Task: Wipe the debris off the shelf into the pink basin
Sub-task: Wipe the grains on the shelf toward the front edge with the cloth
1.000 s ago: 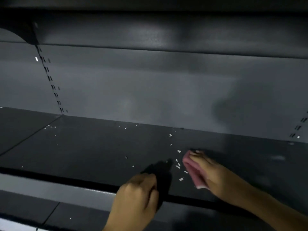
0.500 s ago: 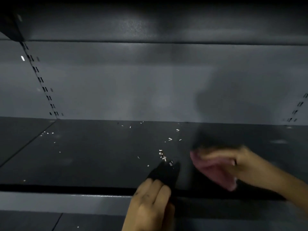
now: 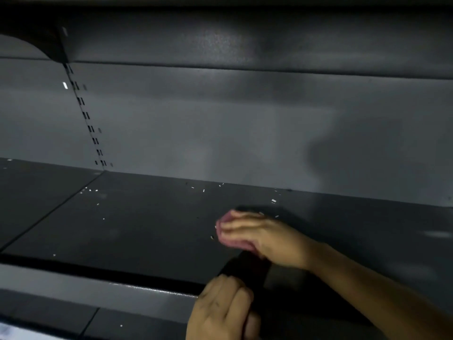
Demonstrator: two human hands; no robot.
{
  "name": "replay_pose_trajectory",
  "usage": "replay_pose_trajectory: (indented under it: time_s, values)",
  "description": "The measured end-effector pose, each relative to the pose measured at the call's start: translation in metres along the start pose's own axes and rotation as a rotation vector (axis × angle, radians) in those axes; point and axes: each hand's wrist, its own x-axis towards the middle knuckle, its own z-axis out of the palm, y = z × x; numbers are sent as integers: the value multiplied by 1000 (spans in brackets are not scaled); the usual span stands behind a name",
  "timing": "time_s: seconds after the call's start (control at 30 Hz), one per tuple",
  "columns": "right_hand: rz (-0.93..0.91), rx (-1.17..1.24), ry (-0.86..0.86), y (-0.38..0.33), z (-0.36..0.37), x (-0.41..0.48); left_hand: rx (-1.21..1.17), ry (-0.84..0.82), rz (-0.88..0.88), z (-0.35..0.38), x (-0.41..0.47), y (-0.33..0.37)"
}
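Shelving of dark grey painted metal is filling the view, its finish faintly pebbled and catching a dull sheen; the shelf (image 3: 137,229) is lying flat with a seam running diagonally at the left, and a slotted upright (image 3: 85,116) is running down the smooth back panel (image 3: 245,133). Debris (image 3: 273,200) is showing as small pale rectangular flecks, scattered thinly near the back edge, in a small cluster at far left, and a few just beside the cloth. The right hand (image 3: 259,235) is pressing flat, fingers together, on a soft crumpled pink cloth (image 3: 226,233) that is lying on the shelf surface, the cloth bulging out past the fingertips. The left hand (image 3: 221,310) is curling shut around a dark object (image 3: 245,266) at the shelf's front lip; its shape is too murky to tell, and no pink basin is readable there. Compared with half a second ago, the right hand is lying further left and flatter on the shelf, the cloth is sitting over the spot where the densest flecks were, and fewer flecks are showing in front of the dark object.
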Motion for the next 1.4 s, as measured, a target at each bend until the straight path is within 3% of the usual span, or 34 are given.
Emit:
replay_pose_trajectory:
  time_s: [0.1,0.17,0.2,0.23,0.27,0.3,0.37,0.43,0.47,0.7,0.87,0.93,1.0,1.13,1.23,1.4]
  values:
    - [128,-27,66,-23,12,55,40,-24,27,-7,-6,-1]
    - [60,-123,198,-26,-2,47,90,-84,-70,0,2,4]
    - [-15,-104,262,-32,-3,45,149,-200,-218,9,26,12]
    - [-109,-86,229,-51,1,48,163,-458,-466,4,36,6]
    - [-242,8,86,-75,12,51,86,-557,-714,6,39,2]
    - [-317,74,47,-82,19,55,209,-467,-859,9,39,0]
    - [-333,130,-41,-81,21,58,225,-341,-600,5,26,15]
    - [-255,94,-29,-64,16,60,94,-148,-229,-5,4,11]
    - [-190,70,-22,-54,16,59,86,-133,-177,-12,-4,6]
    - [179,-114,108,10,3,34,207,-263,-313,-6,21,15]
    - [323,-46,481,24,-40,-11,261,-404,-340,-13,31,2]
    - [509,-144,541,36,-46,-41,282,-419,-347,-18,36,-10]
    - [731,-145,507,60,-41,-73,295,-420,-370,-25,37,-14]
    - [1142,-90,278,77,-21,-93,308,-414,-381,-27,31,-9]
    - [1097,-91,312,61,-12,-54,307,-390,-390,-24,33,-11]
    - [810,-84,372,16,12,34,305,-389,-387,-24,32,-12]
